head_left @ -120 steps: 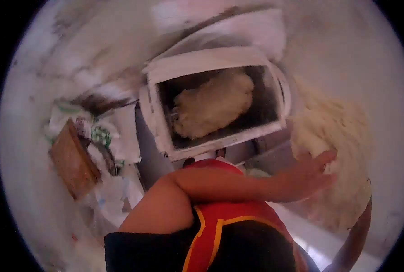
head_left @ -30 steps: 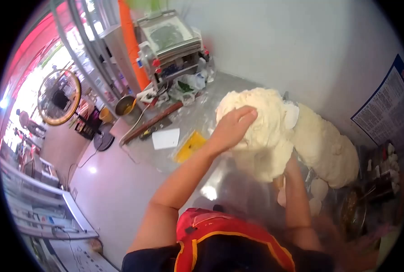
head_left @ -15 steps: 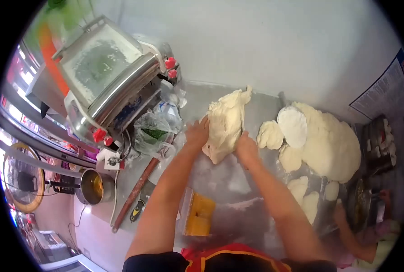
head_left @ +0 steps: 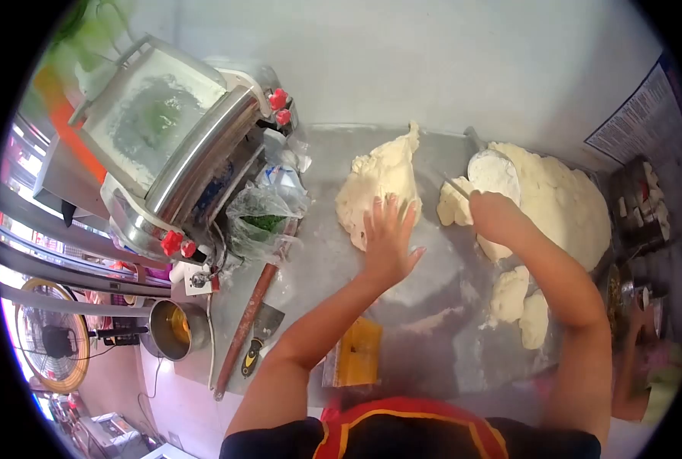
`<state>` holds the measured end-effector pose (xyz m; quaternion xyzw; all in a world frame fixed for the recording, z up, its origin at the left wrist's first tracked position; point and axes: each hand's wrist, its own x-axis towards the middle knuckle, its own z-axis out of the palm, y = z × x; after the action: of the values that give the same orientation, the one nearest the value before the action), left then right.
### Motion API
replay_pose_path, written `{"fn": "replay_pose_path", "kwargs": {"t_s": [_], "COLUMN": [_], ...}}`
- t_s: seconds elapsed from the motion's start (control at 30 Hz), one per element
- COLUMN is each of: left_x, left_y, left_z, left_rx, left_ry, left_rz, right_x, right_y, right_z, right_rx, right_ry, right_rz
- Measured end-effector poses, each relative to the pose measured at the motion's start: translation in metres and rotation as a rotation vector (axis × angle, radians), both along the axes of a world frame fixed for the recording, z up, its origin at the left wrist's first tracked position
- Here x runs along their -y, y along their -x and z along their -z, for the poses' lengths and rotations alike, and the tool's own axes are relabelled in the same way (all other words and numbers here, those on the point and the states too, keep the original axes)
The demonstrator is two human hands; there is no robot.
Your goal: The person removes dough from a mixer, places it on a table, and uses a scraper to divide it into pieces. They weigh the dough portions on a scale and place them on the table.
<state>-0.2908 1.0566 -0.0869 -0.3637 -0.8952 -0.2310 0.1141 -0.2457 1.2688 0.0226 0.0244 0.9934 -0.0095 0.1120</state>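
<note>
Here, your left hand [head_left: 391, 241] lies flat with its fingers spread over the lower part of the dough lump [head_left: 379, 180], mid-counter [head_left: 425, 298], while your right hand [head_left: 498, 216] is clenched around a thin blade [head_left: 454, 185] above the small dough piece [head_left: 456, 205]. Just beyond your right hand, a round bowl [head_left: 516, 183] holds white powder [head_left: 494, 174], against the large dough mass [head_left: 566, 210]. On your left, a clear plastic bag [head_left: 253, 200] contains chopped greens [head_left: 263, 222], and past the counter's edge a metal pot [head_left: 201, 330] has something yellow inside. You have a yellow block [head_left: 358, 353] near your left forearm; whether it sits in a clear tray is hard to tell. Your fist hides the blade's handle, and your right forearm partly covers the large mass. At the far right, a pan's contents are too dim to name, and a co-worker's arm [head_left: 628, 371] is blurred and partly hidden.
</note>
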Motion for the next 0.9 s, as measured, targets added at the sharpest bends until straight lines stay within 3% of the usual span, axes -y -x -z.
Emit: {"fn": "replay_pose_path", "kwargs": {"t_s": [0.1, 0.2, 0.23, 0.27, 0.33, 0.37, 0.4, 0.43, 0.5, 0.53, 0.67, 0.73, 0.83, 0.9], "left_x": [0.001, 0.004, 0.006, 0.004, 0.002, 0.005, 0.015, 0.016, -0.005, -0.013, -0.071, -0.113, -0.175, -0.202], "left_y": [0.028, 0.084, 0.101, 0.119, 0.15, 0.169, 0.206, 0.23, 0.209, 0.198, 0.118, 0.133, 0.177, 0.212], "left_z": [0.024, 0.055, 0.056, 0.053, 0.042, 0.038, 0.037, 0.04, -0.046, -0.061, -0.114, -0.053, 0.06, 0.097], "left_rx": [-0.051, -0.137, -0.176, -0.062, 0.115, 0.177, 0.303, 0.432, 0.689, 0.517, 0.153, 0.089, -0.07, -0.02], "left_ry": [0.069, 0.051, 0.045, 0.078, 0.157, 0.209, 0.258, 0.308, 0.684, 0.767, 0.297, 0.131, 0.412, 0.406], "left_rz": [0.003, -0.004, -0.009, -0.04, -0.054, -0.035, 0.111, 0.26, 0.225, 0.323, 0.097, 0.297, 0.117, -0.087], "right_x": [-0.016, -0.014, -0.015, -0.02, -0.023, -0.013, -0.003, 0.001, 0.002, 0.004, -0.002, -0.004, -0.006, -0.01], "right_y": [-0.038, -0.089, -0.111, -0.132, -0.151, -0.156, -0.162, -0.169, -0.176, -0.179, -0.194, -0.197, -0.209, -0.219], "right_z": [0.004, -0.013, 0.009, 0.045, 0.057, 0.048, 0.045, 0.05, 0.063, 0.063, 0.083, 0.081, 0.094, 0.098], "right_rx": [0.051, 0.097, -0.027, -0.155, -0.229, -0.175, -0.115, -0.137, -0.191, -0.212, -0.265, -0.283, -0.326, -0.342], "right_ry": [0.136, 0.679, 0.673, 0.659, 0.922, 1.209, 1.503, 1.55, 1.636, 1.678, 1.677, 1.623, 1.672, 1.691], "right_rz": [0.23, 0.578, 0.532, 0.483, 0.551, 0.67, 0.79, 0.818, 0.858, 0.911, 0.985, 1.04, 1.095, 1.073]}}
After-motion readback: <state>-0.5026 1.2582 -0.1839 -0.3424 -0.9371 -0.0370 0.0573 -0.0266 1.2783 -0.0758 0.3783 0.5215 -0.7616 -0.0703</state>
